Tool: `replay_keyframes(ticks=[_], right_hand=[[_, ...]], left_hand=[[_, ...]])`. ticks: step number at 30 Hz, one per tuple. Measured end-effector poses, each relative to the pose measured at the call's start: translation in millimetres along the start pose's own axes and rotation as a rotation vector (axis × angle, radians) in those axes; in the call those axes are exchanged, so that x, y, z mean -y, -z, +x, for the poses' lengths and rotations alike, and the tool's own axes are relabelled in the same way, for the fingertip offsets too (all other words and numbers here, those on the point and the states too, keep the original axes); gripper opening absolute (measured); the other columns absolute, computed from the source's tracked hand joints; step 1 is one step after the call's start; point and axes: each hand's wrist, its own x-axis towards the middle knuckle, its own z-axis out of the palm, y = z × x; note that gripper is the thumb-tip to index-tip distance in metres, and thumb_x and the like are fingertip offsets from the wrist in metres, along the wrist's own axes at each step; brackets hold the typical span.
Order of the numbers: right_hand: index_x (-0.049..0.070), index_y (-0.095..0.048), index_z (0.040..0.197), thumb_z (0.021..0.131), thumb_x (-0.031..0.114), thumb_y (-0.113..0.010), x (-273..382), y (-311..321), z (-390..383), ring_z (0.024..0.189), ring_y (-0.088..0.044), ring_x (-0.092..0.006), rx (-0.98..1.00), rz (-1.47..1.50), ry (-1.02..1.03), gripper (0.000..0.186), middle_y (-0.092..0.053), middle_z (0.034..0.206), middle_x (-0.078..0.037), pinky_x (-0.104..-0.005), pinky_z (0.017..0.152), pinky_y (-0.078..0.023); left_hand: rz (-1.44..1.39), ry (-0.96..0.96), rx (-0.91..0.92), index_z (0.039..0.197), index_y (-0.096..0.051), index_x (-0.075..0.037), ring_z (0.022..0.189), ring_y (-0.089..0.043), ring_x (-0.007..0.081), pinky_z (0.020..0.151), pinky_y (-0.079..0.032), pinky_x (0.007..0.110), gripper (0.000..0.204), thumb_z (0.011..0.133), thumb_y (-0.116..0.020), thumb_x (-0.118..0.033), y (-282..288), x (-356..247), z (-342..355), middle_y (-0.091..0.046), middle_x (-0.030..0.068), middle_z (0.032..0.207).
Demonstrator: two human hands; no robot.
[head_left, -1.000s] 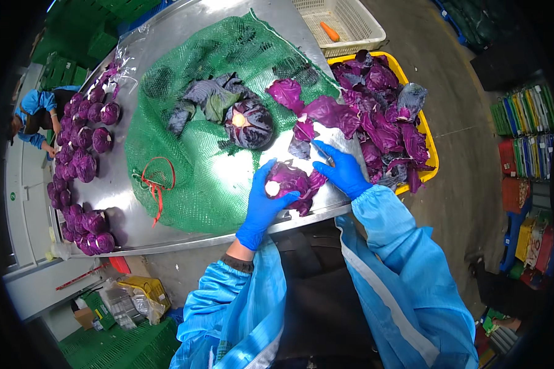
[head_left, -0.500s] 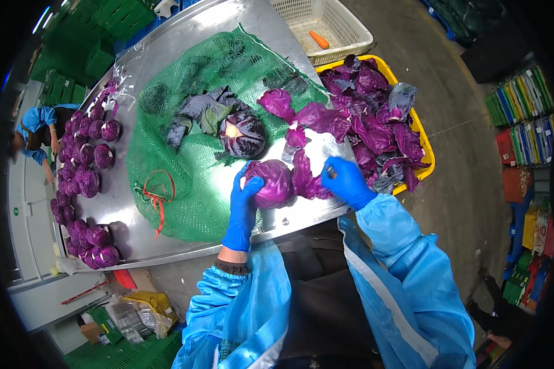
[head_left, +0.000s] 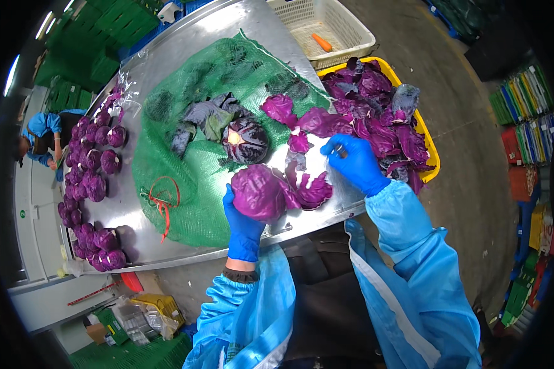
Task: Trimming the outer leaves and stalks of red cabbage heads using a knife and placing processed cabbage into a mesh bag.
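Observation:
My left hand (head_left: 245,229), in a blue glove, grips a peeled red cabbage (head_left: 256,193) from its left and underside, above the table's near edge. Loose purple leaves (head_left: 314,190) lie against the cabbage's right side. My right hand (head_left: 358,165), also gloved in blue, is raised to the right over the table with its fingers curled together; what they hold, if anything, I cannot make out. Beyond the held cabbage, a darker red cabbage (head_left: 245,140) shows its pale cut stem, with dark outer leaves (head_left: 209,117) beside it on a green mesh bag (head_left: 194,212).
Peeled cabbages (head_left: 92,161) line the left of the metal table (head_left: 143,251). A yellow crate (head_left: 436,161) heaped with leaves adjoins the right edge, a white basket (head_left: 358,38) with a carrot (head_left: 322,42) behind it. At far left a person (head_left: 43,126) in blue bends near the table.
My left hand has turned the cabbage, showing more of its smooth side. My right hand has moved up and slightly right, away from the leaves beside the cabbage.

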Motion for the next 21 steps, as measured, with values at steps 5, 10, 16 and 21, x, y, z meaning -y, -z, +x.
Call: replay_keyframes(ticks=[5, 10, 16, 21], right_hand=[[0.004, -0.057, 0.127, 0.081, 0.024, -0.077, 59, -20, 3, 0.089, -0.066, -0.0173, 0.358, 0.358, 0.038, 0.054, -0.069, 0.100, -0.010, -0.0328, 0.078, -0.053], [0.008, -0.063, 0.119, 0.074, 0.048, -0.075, 69, -41, -11, 0.091, -0.066, -0.0360, 0.464, -0.409, 0.049, 0.062, -0.068, 0.099, -0.019, -0.0408, 0.079, -0.053], [-0.002, -0.068, 0.090, 0.074, 0.003, -0.071, 28, -14, 21, 0.077, -0.062, -0.0114, 0.479, 0.188, -0.157, 0.017, -0.067, 0.080, -0.005, -0.0285, 0.073, -0.052], [0.000, -0.070, 0.090, 0.078, 0.009, -0.072, 32, 11, 43, 0.073, -0.063, -0.0126, 0.279, -0.304, -0.096, 0.016, -0.068, 0.080, -0.005, -0.0308, 0.068, -0.052]], left_hand=[[-0.257, -0.007, 0.176, 0.137, -0.045, -0.003, 0.124, -0.051, 0.0358, 0.107, -0.041, 0.051, 0.063, 0.092, -0.046, -0.048, 22, 1, 3, -0.052, 0.0185, 0.135], [0.195, -0.083, -0.154, 0.135, -0.046, -0.003, 0.120, -0.054, 0.0366, 0.103, -0.045, 0.052, 0.061, 0.091, -0.049, -0.045, -8, 5, -1, -0.052, 0.0205, 0.133], [0.113, -0.064, -0.221, 0.132, -0.048, -0.004, 0.118, -0.056, 0.0364, 0.103, -0.045, 0.054, 0.059, 0.091, -0.052, -0.045, -3, 6, -7, -0.056, 0.0193, 0.128], [1.584, -0.236, -0.005, 0.135, -0.046, -0.004, 0.113, -0.059, 0.0339, 0.089, -0.052, 0.049, 0.054, 0.098, -0.044, -0.043, 2, 17, -13, -0.057, 0.0215, 0.127]])
